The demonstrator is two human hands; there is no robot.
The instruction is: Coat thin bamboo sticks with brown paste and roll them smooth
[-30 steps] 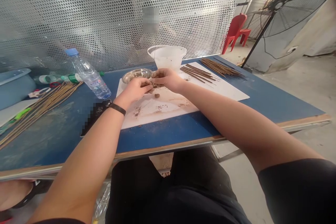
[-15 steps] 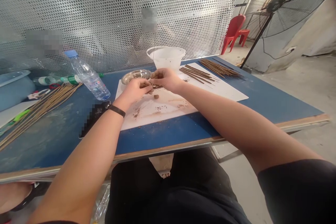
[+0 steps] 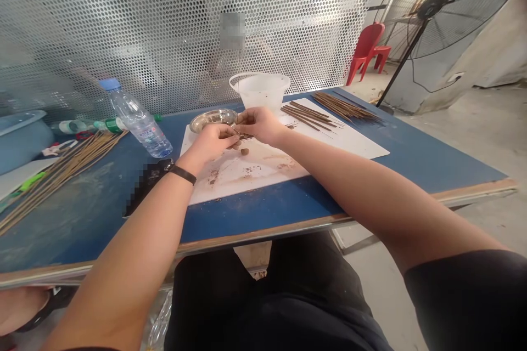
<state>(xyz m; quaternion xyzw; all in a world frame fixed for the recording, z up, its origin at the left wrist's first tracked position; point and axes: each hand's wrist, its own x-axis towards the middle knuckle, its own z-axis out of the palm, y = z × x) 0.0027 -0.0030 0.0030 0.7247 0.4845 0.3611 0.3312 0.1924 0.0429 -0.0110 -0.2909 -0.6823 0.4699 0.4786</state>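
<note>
Pinched fingers of the right hand [image 3: 261, 124] seem clamped on a thin, dark, upright stick [image 3: 239, 79]; what the left hand [image 3: 211, 141] holds in its curled fingers, I cannot tell. Uneven pressure could bend or snap the stick, and a sagging left hand could squash the small, rounded, brown clay-like lump [image 3: 245, 152] lying just below on the flat white board [image 3: 349, 140]

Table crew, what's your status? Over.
Right hand pinching a thin upright stick. Left hand close by, grip unclear. Brown lump on the white board, near both hands. Shiny bowl just behind left hand.
</note>
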